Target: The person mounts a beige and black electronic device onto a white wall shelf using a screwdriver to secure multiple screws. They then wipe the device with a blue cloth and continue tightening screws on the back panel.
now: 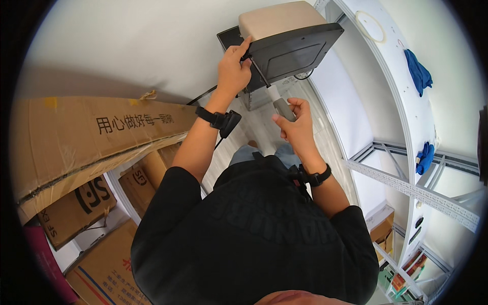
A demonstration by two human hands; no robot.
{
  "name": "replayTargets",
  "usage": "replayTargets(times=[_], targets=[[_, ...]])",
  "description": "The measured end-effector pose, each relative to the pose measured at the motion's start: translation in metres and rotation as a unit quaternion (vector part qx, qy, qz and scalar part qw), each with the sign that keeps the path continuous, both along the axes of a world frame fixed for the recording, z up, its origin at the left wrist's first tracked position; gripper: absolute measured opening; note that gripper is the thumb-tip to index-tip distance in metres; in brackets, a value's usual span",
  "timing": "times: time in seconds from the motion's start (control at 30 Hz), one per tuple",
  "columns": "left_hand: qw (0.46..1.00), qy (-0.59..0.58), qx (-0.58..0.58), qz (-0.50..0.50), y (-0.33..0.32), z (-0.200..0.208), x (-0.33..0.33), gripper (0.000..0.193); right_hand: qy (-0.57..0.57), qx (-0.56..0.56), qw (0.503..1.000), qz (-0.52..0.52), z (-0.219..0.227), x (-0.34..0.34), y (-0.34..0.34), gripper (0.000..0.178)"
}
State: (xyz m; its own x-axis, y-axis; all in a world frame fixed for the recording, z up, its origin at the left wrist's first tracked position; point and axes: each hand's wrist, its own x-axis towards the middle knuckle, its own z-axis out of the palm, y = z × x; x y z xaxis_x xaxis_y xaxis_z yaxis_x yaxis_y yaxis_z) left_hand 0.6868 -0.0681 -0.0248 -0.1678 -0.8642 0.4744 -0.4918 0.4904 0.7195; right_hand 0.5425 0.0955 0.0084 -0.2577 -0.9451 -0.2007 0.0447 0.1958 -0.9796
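My right hand [299, 125] is closed round the grey handle of a screwdriver [283, 108] with a white collar. The dark shaft points up and left to the near left corner of a black plastic panel [292, 57]. That panel backs a beige, rounded, padded-looking block [282, 19], perhaps a seat or backrest. My left hand [237, 68] holds the same corner, index finger along the edge and thumb beside the shaft. Where the tip meets the panel is hidden by the left fingers.
Large cardboard boxes [101, 127] are stacked at my left. A white metal shelf frame [391, 173] runs along my right, with blue cloths [418, 73] hanging there. Below the panel lies a light wood-look floor [325, 114]. A dark cable [304, 77] loops under the panel.
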Motion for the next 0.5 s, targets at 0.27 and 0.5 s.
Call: replayTargets(times=[0.27, 0.5], targets=[[1.000, 0.009, 0.021, -0.012, -0.001, 0.001, 0.000, 0.061, -0.244, 0.105, 0.960, 0.085, -0.001, -0.018, -0.009, 0.032], [1.000, 0.007, 0.016, -0.025, 0.001, 0.003, 0.001, 0.061, -0.131, 0.047, 0.989, 0.052, -0.018, -0.012, -0.004, 0.035]])
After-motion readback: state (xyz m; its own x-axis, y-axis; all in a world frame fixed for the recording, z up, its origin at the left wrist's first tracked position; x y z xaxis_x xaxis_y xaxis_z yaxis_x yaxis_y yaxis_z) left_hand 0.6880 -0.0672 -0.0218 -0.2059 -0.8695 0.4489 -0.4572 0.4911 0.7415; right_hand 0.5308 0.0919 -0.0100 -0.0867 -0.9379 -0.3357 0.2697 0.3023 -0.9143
